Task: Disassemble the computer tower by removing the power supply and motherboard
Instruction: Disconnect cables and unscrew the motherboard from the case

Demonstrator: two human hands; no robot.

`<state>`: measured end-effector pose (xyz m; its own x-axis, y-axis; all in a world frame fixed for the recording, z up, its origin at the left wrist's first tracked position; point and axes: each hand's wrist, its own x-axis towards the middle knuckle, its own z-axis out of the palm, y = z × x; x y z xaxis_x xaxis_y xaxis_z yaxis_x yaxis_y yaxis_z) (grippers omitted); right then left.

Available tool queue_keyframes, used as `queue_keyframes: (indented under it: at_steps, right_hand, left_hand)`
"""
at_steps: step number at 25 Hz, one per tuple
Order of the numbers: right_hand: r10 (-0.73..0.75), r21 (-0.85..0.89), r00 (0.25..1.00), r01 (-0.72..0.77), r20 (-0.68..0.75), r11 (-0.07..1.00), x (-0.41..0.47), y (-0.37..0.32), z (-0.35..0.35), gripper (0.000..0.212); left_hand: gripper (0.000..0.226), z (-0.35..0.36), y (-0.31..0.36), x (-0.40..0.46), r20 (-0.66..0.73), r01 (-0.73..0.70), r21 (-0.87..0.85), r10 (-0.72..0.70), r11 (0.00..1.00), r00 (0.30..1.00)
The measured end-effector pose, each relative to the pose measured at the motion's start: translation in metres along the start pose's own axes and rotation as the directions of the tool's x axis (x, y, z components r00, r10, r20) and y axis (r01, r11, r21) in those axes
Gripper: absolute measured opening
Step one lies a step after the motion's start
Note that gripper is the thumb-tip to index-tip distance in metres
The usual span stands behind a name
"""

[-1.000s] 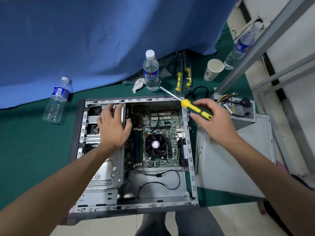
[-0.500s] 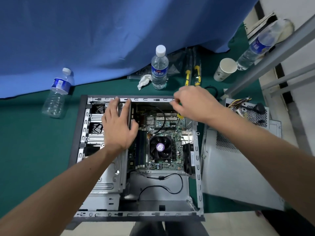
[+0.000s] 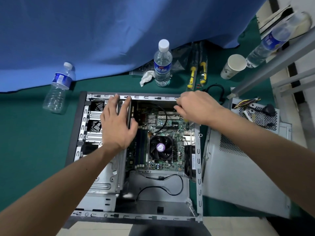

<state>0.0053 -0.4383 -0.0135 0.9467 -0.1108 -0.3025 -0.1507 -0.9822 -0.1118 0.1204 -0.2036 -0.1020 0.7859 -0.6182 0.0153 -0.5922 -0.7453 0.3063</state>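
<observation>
The open computer tower [image 3: 198, 167] lies on its side on the green table. Its green motherboard [image 3: 170, 124] with a black CPU fan [image 3: 161, 148] sits inside. My left hand [image 3: 117, 126] rests flat on the metal drive cage [image 3: 105, 178], fingers straight and reaching the top rim. At the motherboard's upper right corner, my right hand [image 3: 196, 106] curls around a yellow-and-black screwdriver [image 3: 185, 119]; only a sliver of the handle shows and its tip is hidden. The grey power supply [image 3: 259, 116] with loose wires lies outside the case, to the right.
The case's side panel [image 3: 238, 176] lies right of the tower. Behind the case stand a water bottle [image 3: 162, 65], a crumpled tissue [image 3: 146, 77], two more screwdrivers [image 3: 197, 72] and a paper cup [image 3: 233, 66]. Another bottle [image 3: 58, 87] lies left. A blue cloth [image 3: 119, 31] hangs behind.
My right hand has swung the screwdriver from outside the case's right rim down into the upper right corner of the motherboard. My left hand has stayed on the drive cage.
</observation>
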Motion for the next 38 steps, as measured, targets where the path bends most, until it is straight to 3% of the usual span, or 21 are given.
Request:
queue_keyframes:
  at_steps: [38]
  right_hand:
    - [-0.014, 0.020, 1.000, 0.014, 0.024, 1.000, -0.0086, -0.0001, 0.0065, 0.033]
  left_hand:
    - [0.068, -0.0001, -0.0001, -0.0006, -0.010, 0.000, -0.009, 0.000, 1.000, 1.000]
